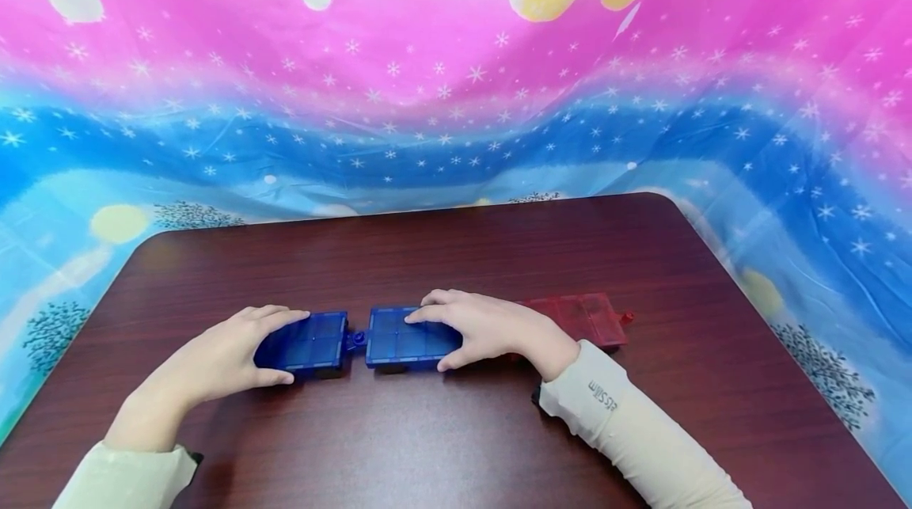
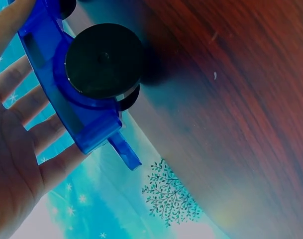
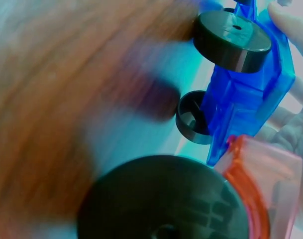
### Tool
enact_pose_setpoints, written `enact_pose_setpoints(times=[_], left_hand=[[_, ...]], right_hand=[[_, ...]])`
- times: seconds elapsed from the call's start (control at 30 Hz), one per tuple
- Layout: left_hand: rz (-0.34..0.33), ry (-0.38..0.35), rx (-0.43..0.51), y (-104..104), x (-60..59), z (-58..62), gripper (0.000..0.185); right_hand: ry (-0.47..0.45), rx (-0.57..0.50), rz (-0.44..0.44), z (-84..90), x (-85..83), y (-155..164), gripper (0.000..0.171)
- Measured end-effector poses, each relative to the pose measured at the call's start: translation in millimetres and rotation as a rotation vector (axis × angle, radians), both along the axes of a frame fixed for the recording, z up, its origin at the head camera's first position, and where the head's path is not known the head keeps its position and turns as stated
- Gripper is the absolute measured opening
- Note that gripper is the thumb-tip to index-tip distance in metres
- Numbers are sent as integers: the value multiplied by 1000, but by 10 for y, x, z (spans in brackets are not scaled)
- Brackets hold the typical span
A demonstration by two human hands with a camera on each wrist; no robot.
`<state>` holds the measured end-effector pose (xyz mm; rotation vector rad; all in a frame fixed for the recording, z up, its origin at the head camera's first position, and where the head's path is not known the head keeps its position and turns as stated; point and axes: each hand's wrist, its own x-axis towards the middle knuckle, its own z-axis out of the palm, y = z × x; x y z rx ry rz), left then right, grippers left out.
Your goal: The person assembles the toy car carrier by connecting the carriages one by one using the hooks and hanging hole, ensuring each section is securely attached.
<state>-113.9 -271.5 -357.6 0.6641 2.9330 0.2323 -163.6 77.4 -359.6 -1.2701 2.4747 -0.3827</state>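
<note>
Two translucent blue toy wagons with black wheels stand in line, linked by a small blue coupling (image 1: 355, 340). My left hand (image 1: 226, 347) grips the left blue wagon (image 1: 319, 341) at its outer end, thumb on the near side and fingers on the far side. The right blue wagon (image 1: 392, 339) is held the same way by my right hand (image 1: 488, 327), which covers its right end. Behind that wrist sits a translucent red wagon (image 1: 587, 317), partly hidden. In the right wrist view, the red wagon (image 3: 275, 174) meets the blue wagon's end (image 3: 241, 97).
All the wagons are on a dark reddish-brown wooden table (image 1: 427, 446) with rounded far corners. A pink and blue patterned cloth (image 1: 456, 113) hangs behind the table and around its sides. A red coupling peg (image 1: 627, 317) sticks out from the red wagon's right end.
</note>
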Motion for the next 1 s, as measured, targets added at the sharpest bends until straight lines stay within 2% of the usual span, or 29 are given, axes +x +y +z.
enact_pose_setpoints(times=[0.67,0.83,1.0], left_hand=[[30,3,-6,-3,74,-15,77],[41,10,-15,-3,115,-6,77],[40,26,-14,-3,172,31,78]], right_hand=[[14,16,-22,26,28,54,71],[28,-14,-31,41,44,177,69],[84,-60,-72,58,63,426,65]])
